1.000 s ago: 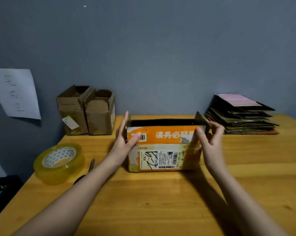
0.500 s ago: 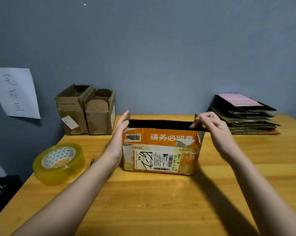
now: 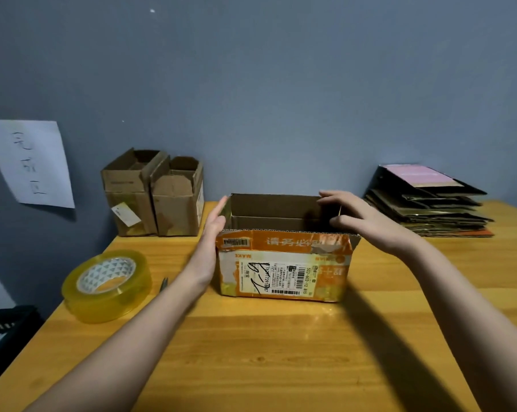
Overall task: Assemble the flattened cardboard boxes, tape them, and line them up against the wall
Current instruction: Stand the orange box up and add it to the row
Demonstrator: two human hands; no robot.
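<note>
An orange cardboard box (image 3: 284, 269) with a white shipping label stands on the wooden table (image 3: 251, 352), its top open and its brown inside showing. My left hand (image 3: 211, 233) lies flat against the box's left end wall, fingers straight. My right hand (image 3: 361, 217) reaches over the box's right top corner, fingers spread across the right end flap and the back wall. Two assembled brown boxes (image 3: 153, 194) stand side by side against the grey wall at the back left, tops open. A stack of flattened boxes (image 3: 429, 203) lies at the back right.
A big roll of clear tape (image 3: 107, 285) lies flat at the table's left edge. The tip of a pair of scissors (image 3: 163, 284) shows beside it. A white paper sheet (image 3: 28, 162) hangs on the wall at the left. A dark crate (image 3: 4, 331) sits below the table's left side.
The box has opened from nearly flat into a full rectangle, and its inside is now visible. My right hand moved from pinching the right flap to lying over the right top corner.
</note>
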